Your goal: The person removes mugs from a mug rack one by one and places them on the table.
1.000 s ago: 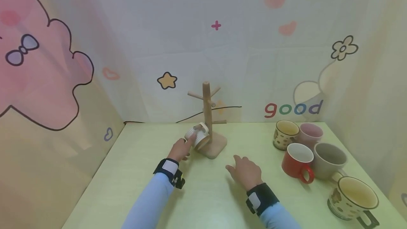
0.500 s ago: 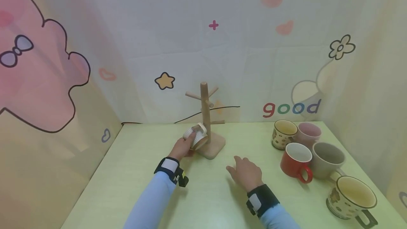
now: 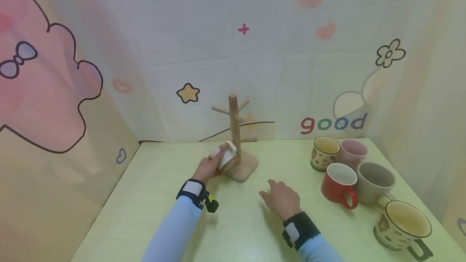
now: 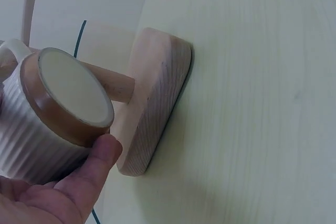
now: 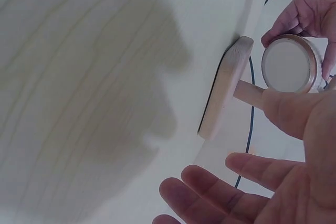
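Observation:
My left hand (image 3: pixel 206 169) holds a white ribbed mug (image 3: pixel 228 159) by its body, at the left side of a wooden mug tree (image 3: pixel 234 128). The mug lies tilted, its brown-banded bottom (image 4: pixel 73 90) facing the left wrist camera. Its handle (image 4: pixel 14 50) is up against the post, and a low wooden peg shows within the loop. Thumb and fingers lie on opposite sides of the mug in the right wrist view. My right hand (image 3: pixel 282 199) hovers in front of the tree's base (image 3: pixel 247 167), fingers loosely spread, holding nothing.
On the right stand a small patterned mug (image 3: pixel 325 155), a pink mug (image 3: pixel 352 153), a red mug (image 3: pixel 338 183), a grey mug (image 3: pixel 375 183) and a large patterned mug (image 3: pixel 402 225). A printed curtain (image 3: pixel 204 51) hangs behind the table (image 3: pixel 145 213).
My left wrist has turned slightly while the mug stays at the same peg. The right hand has kept its place. The head view has shifted a little.

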Motion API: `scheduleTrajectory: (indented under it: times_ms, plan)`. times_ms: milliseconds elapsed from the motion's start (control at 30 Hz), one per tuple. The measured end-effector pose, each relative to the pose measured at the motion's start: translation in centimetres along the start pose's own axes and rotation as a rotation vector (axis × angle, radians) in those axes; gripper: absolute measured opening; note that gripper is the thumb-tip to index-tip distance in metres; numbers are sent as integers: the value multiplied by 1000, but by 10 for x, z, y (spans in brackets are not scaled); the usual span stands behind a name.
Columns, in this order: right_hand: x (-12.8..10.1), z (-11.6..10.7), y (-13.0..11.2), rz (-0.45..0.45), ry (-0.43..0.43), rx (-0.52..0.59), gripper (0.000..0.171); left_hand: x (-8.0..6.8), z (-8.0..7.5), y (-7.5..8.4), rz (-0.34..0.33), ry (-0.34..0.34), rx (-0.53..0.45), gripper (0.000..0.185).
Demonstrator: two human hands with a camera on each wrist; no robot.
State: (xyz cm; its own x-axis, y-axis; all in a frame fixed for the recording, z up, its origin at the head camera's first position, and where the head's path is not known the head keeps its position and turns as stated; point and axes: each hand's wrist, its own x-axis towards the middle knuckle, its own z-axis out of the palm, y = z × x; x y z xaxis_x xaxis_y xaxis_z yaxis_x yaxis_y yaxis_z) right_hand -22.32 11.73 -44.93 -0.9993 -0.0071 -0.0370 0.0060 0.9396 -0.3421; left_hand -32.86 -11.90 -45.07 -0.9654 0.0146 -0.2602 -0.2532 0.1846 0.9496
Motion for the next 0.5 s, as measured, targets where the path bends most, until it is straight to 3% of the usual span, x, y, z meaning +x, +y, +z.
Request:
scheduleTrajectory:
  times_ms: [300, 500]
  plan:
    - [0, -1, 0, 0, 4, -11, 54, -5, 0, 1, -10, 73, -23, 79]
    - [-1, -3, 0, -3, 12, -17, 54, -8, -1, 0, 24, 82, -59, 75]
